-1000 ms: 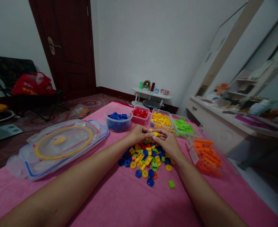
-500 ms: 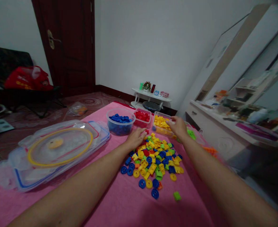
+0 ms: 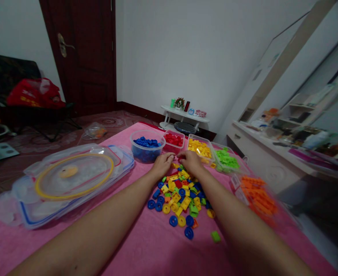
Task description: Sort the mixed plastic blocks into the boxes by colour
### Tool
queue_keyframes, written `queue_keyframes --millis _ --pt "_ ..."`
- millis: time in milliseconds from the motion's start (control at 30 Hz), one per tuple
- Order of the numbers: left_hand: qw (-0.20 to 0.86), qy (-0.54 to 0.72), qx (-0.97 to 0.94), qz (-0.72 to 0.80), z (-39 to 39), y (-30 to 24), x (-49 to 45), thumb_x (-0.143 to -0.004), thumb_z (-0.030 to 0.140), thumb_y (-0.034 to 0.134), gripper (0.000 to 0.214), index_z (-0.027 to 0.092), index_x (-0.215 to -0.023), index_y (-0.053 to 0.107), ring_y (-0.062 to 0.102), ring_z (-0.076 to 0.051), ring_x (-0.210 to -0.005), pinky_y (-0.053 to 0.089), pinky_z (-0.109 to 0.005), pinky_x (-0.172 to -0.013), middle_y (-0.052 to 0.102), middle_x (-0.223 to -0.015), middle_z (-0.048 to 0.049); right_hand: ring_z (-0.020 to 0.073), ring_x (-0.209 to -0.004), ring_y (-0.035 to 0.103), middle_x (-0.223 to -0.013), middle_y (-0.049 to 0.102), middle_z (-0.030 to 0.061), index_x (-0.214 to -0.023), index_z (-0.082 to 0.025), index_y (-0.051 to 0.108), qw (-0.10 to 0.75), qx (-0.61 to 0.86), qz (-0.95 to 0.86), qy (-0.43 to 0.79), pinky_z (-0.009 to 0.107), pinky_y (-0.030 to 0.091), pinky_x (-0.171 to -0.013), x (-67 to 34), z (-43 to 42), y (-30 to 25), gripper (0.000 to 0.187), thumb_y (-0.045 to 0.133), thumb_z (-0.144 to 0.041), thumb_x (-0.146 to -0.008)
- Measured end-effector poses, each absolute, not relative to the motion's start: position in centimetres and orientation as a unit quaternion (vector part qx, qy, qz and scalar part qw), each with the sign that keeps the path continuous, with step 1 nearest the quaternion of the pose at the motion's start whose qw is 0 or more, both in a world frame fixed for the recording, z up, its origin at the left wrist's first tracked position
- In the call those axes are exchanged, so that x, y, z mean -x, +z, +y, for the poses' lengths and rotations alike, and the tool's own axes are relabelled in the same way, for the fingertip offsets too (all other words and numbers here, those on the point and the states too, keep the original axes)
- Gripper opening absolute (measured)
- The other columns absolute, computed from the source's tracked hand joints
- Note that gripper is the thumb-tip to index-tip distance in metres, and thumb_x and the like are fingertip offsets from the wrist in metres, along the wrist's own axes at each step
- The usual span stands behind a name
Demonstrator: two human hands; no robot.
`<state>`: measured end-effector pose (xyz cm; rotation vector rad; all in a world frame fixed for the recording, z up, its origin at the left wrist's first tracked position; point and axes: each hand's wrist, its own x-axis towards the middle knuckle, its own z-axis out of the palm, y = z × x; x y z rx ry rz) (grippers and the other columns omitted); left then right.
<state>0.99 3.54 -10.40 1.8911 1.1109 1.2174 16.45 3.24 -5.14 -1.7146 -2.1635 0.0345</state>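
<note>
A mixed pile of plastic building blocks [image 3: 183,193] in yellow, blue, green, red and orange lies on the pink cloth. At the pile's far edge my left hand [image 3: 162,165] is closed, its fingertips bent near a round tub of blue blocks [image 3: 146,143]. Close beside it, my right hand [image 3: 191,161] is pinched, fingertips pointing at the left hand. A bit of red shows between the two hands; which hand grips it is hidden. Behind them stand a box of red blocks [image 3: 173,140] and a box of yellow blocks [image 3: 200,148].
A box of green blocks [image 3: 226,158] and a box of orange blocks [image 3: 258,193] stand to the right. Stacked clear lids [image 3: 73,176] lie on the left. One green block [image 3: 215,236] and several wheel-like discs [image 3: 188,232] sit near the front.
My right hand has moved left from the yellow box to beside my left hand. My left hand has drawn slightly back, and the red block at its fingertips is now mostly hidden.
</note>
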Motion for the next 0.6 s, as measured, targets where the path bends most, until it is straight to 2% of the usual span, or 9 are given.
queue_keyframes --millis 100,167,233,300,500,600 --pt "0.325 0.448 -0.729 0.403 3.3 -10.3 -0.9 -0.087 0.028 0.04 0.035 0.011 -0.098 0.069 0.064 -0.017 -0.09 0.046 -0.024 -0.08 0.071 -0.097 -0.0073 0.0181 -0.085 0.064 -0.09 0.072 0.0027 -0.092 -0.022 0.072 0.284 0.606 -0.742 0.027 0.027 0.046 -0.075 -16.7 1.4 -3.8 0.026 0.055 -0.017 -0.073" --pt "0.325 0.432 -0.739 0.403 3.0 -10.0 -0.8 -0.086 0.027 0.04 0.035 0.011 -0.083 0.071 0.063 -0.015 -0.078 0.044 -0.023 -0.071 0.071 -0.082 -0.0054 0.0169 -0.08 0.064 -0.086 0.072 0.0026 -0.09 -0.019 0.072 0.318 0.58 -0.745 0.088 0.025 0.047 -0.072 -16.5 -0.3 -3.3 0.025 0.054 -0.017 -0.072" --pt "0.306 0.419 -0.749 0.413 2.7 -9.7 -0.8 -0.086 0.028 0.039 0.039 0.011 -0.066 0.068 0.059 -0.013 -0.065 0.041 -0.022 -0.063 0.066 -0.067 -0.0031 0.0157 -0.078 0.064 -0.084 0.072 0.0018 -0.088 -0.019 0.072 0.305 0.548 -0.764 0.154 0.023 0.046 -0.07 -16.1 -2.0 -3.4 0.026 0.052 -0.016 -0.071" --pt "0.277 0.413 -0.756 0.425 2.3 -9.6 -0.9 -0.085 0.03 0.039 0.041 0.011 -0.057 0.063 0.054 -0.012 -0.059 0.037 -0.022 -0.058 0.06 -0.059 -0.0015 0.0152 -0.077 0.063 -0.084 0.072 0.0007 -0.09 -0.02 0.072 0.267 0.541 -0.78 0.168 0.023 0.044 -0.067 -15.9 -3.4 -4.0 0.03 0.05 -0.015 -0.071" --pt "0.242 0.365 -0.784 0.441 1.9 -9.7 -1.1 -0.075 0.029 0.055 0.026 0.012 -0.056 0.063 0.052 -0.012 -0.061 0.037 -0.021 -0.057 0.057 -0.055 0.0 0.0151 -0.069 0.06 -0.076 0.069 0.002 -0.08 -0.021 0.071 0.176 0.633 -0.751 0.065 0.023 0.037 -0.059 -17.8 -4.7 -4.4 0.022 0.051 -0.019 -0.071" --pt "0.257 0.322 -0.797 0.442 1.8 -9.3 -1.0 -0.068 0.034 0.064 0.024 0.013 -0.056 0.064 0.051 -0.011 -0.058 0.036 -0.02 -0.054 0.057 -0.053 0.0001 0.0142 -0.065 0.058 -0.07 0.067 0.0016 -0.075 -0.02 0.07 0.178 0.641 -0.744 0.067 0.022 0.034 -0.055 -18.6 -5.0 -3.6 0.017 0.053 -0.022 -0.071"
